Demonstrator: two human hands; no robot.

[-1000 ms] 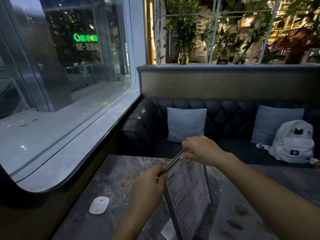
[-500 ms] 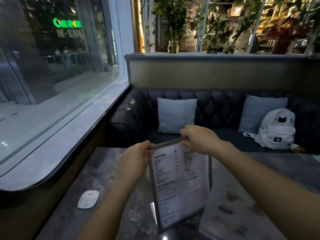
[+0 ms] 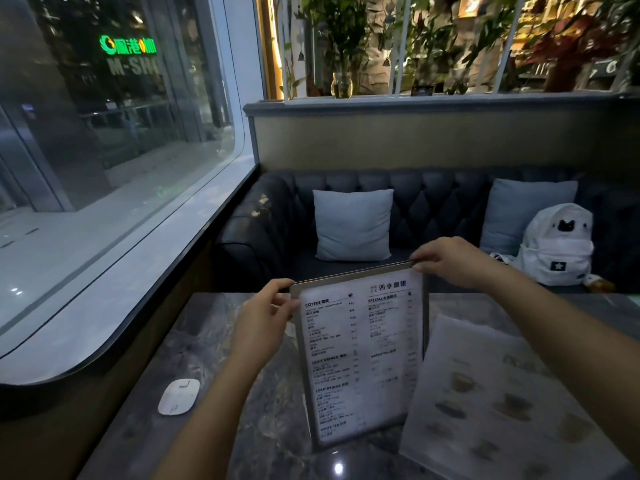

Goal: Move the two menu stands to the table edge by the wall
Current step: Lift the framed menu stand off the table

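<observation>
**Head view: first menu stand in hand, neither parked at the wall edge yet**

Head view shows both hands on one stand; left hand (image 3: 268, 315) pinches the top-left corner of the menu stand (image 3: 362, 355), right hand (image 3: 450, 261) pinches the top-right corner; both closed on its top rim. Stand is upright, printed drinks list facing the camera, sitting around mid-table (image 3: 207, 341); can't tell if its foot is touching the surface or just clear of it. Second menu (image 3: 491, 393) with drink pictures is just right of it, overlapped at the left edge; looks tilted back or flat, its base isn't visible, so can't confirm how it stands. Wall side is to the left under the window (image 3: 121, 168); small white puck (image 3: 179, 396) sits near that edge, otherwise the strip looks free.

Progress, my read: early; stand one gripped but not placed, stand two untouched; both still need shifting left to the edge.
</observation>
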